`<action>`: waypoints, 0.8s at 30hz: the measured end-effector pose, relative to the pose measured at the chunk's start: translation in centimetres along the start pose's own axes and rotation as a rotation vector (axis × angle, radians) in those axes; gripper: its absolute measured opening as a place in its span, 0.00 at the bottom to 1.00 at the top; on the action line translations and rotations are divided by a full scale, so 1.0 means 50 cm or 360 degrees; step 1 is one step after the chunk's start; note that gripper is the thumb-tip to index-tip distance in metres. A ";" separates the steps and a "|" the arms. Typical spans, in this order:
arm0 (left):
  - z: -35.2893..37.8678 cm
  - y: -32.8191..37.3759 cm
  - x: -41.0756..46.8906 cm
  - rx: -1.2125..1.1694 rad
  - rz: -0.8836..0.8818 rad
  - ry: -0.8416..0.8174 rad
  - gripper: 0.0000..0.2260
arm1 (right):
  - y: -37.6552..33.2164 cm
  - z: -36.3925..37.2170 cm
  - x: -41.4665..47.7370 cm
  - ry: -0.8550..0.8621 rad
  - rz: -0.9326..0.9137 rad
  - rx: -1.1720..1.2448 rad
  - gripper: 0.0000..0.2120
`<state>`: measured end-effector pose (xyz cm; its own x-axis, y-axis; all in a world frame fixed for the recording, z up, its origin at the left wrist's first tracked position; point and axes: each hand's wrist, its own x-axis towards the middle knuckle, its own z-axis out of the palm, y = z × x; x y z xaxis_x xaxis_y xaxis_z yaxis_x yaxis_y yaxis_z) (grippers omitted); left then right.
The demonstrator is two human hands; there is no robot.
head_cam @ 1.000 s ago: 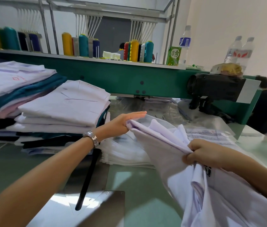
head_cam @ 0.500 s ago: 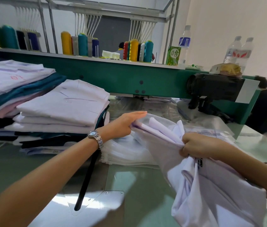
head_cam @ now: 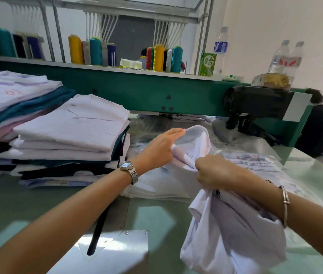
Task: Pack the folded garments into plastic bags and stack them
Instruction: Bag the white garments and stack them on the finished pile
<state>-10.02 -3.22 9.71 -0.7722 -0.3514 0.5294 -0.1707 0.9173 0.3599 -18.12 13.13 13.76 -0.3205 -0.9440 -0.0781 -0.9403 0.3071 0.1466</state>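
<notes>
**While the white garment (head_cam: 235,234) sits partly inside the plastic bag (head_cam: 196,132)**

Where my left fingers (head_cam: 173,134) pinch the rim of the plastic bag, I see its mouth held open above the table (head_cam: 28,204). My right fingers (head_cam: 203,165) curl tight round the bunched white garment, its front end inside that mouth, the rest hanging below my right hand (head_cam: 214,173).

The person's forearms (head_cam: 67,214) were bare, the left wrist carrying a silver metal wristwatch (head_cam: 128,169) with a link band and pale round dial, the right wrist a thin silver bangle (head_cam: 285,204).
</notes>
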 end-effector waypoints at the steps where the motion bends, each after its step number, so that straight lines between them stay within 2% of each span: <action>1: 0.001 0.000 0.003 0.0008 0.0006 0.0019 0.34 | -0.001 0.000 0.002 -0.0001 -0.0007 -0.0004 0.14; 8: 0.018 0.019 0.000 -0.0011 0.0238 0.0059 0.33 | 0.026 -0.029 0.037 -0.0125 0.0079 0.0020 0.10; 13: 0.017 0.034 -0.013 -0.0133 0.0399 -0.0014 0.38 | 0.044 -0.029 0.060 -0.0080 0.0151 0.0201 0.10; 15: 0.016 0.036 -0.018 -0.0157 0.0413 -0.0053 0.39 | 0.046 -0.027 0.072 -0.0045 0.0168 0.0280 0.07; 17: 0.015 0.033 -0.022 -0.0074 0.0393 0.0019 0.41 | 0.048 -0.026 0.082 -0.0024 0.0191 0.0360 0.01; 19: 0.023 0.028 -0.035 0.0083 0.0296 0.0382 0.43 | 0.052 -0.025 0.088 -0.0014 0.0205 0.0429 0.02; 21: 0.047 0.018 -0.056 0.0046 0.0042 0.0833 0.44 | 0.055 -0.028 0.091 0.0000 0.0202 0.0462 0.09; 22: 0.064 0.014 -0.069 -0.0084 -0.0140 0.0969 0.44 | 0.056 -0.030 0.092 -0.0003 0.0206 0.0468 0.10; 24: 0.093 0.012 -0.089 -0.0588 -0.0554 0.1033 0.44 | 0.054 -0.036 0.091 -0.0020 0.0211 0.0503 0.12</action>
<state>-9.52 -0.22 4.00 -0.1852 -0.7467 0.6389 -0.0353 0.6547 0.7550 -21.92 9.48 15.56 -0.4418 -0.8924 -0.0913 -0.8787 0.4510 -0.1563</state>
